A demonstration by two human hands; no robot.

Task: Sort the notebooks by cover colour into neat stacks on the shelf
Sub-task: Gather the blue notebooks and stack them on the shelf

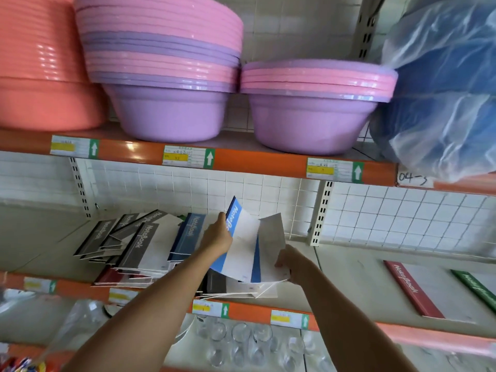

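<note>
Shop shelving, orange-edged shelf point(257, 315) with a white grid back panel; purple basins point(171, 111) on the shelf above, glasses point(241, 342) below. Unsorted notebooks: a grey pile point(128, 245) fanned at left, a dark blue one point(188, 237) beside it. Left hand point(217, 234) grips the light-blue notebook point(239, 237) by its spine edge, tilting it up off the heap; long axis runs front to back, spine and title to the left, far end raised. Right hand point(291, 264) pinches the near corner of the blue-and-white covers underneath, likely steadying them while the blues get squared. Red notebook point(413, 288) and green notebook point(475, 287) lie flat, well apart at right, probably seeds for their colour stacks.
</note>
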